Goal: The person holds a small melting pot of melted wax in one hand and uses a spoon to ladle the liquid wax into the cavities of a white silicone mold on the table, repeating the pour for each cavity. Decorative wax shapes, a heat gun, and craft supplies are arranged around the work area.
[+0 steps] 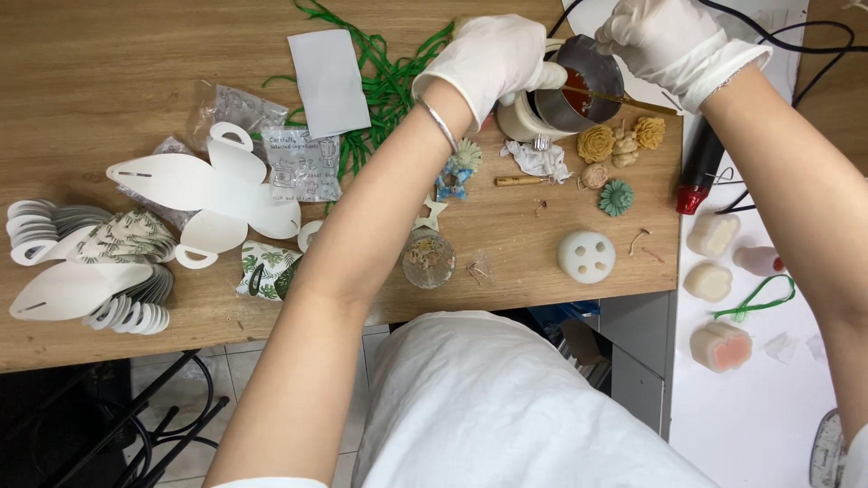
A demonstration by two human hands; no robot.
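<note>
Up at the desk's (108, 72) far right corner, the left hand (493, 54) wraps its fingers around the metal pot's (588, 81) handle; the right hand (674, 36) pinches a thin stick (601, 95).

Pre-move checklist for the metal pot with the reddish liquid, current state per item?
1. Left hand grips the white handle of the metal pot: ok, gloved fingers wrap it.
2. Right hand at the pot's far rim with the thin stick lying across the liquid: ok; exact finger hold cannot tell.
3. Pot level: cannot tell from this overhead view.
4. Reddish liquid inside the pot, no spill seen on the wooden table: ok.
5. Space beside the pot: not ok, wax flowers and crumpled tissue lie close.
6. White silicone mould within reach, cavities appear unfilled: ok.
</note>
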